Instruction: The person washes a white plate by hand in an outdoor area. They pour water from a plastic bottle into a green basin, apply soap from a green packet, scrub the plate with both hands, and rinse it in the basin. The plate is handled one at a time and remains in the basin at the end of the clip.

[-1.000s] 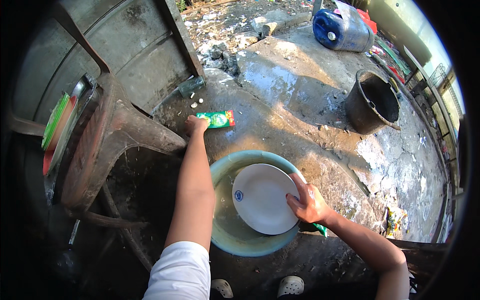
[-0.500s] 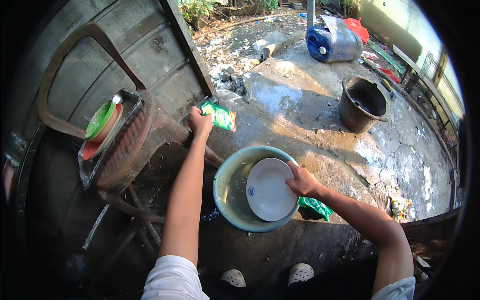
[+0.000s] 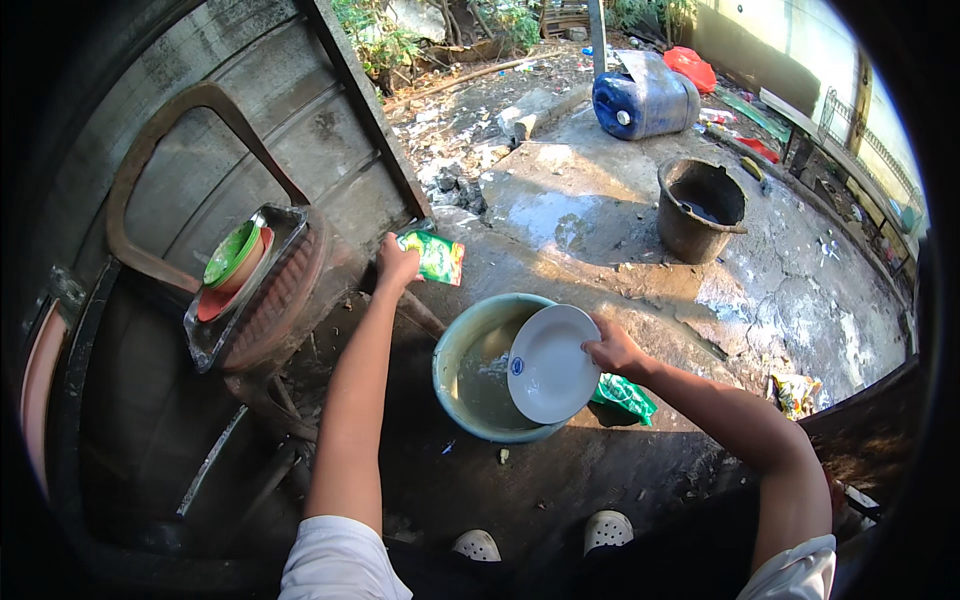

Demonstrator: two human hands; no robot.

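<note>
My left hand (image 3: pixel 397 262) is closed on one end of a green pouch (image 3: pixel 437 257) with red and yellow at its far edge. The pouch hangs out to the right of my fingers, beyond the basin. A round, pale blue-green basin (image 3: pixel 444 390) stands on the ground in front of me, with cloudy water in it. Over its right half, my right hand (image 3: pixel 615 348) grips a white plate (image 3: pixel 555 362) by the right rim. The plate is tilted, its inner face toward me, and bears a small blue mark. Another green packet (image 3: pixel 626 397) lies beside the basin, partly under my right forearm.
To the left, a worn plastic chair (image 3: pixel 290 300) carries a metal tray (image 3: pixel 283 228) with green and red dishes (image 3: pixel 232 253). A dark bucket (image 3: pixel 690 232) and a blue jug (image 3: pixel 648 100) stand farther off on wet concrete. A crumpled wrapper (image 3: pixel 795 394) lies at the right.
The plate has risen and shifted right in my right hand, uncovering more of the water. My left hand keeps hold of the pouch, slightly lower in view. The view has shifted a little.
</note>
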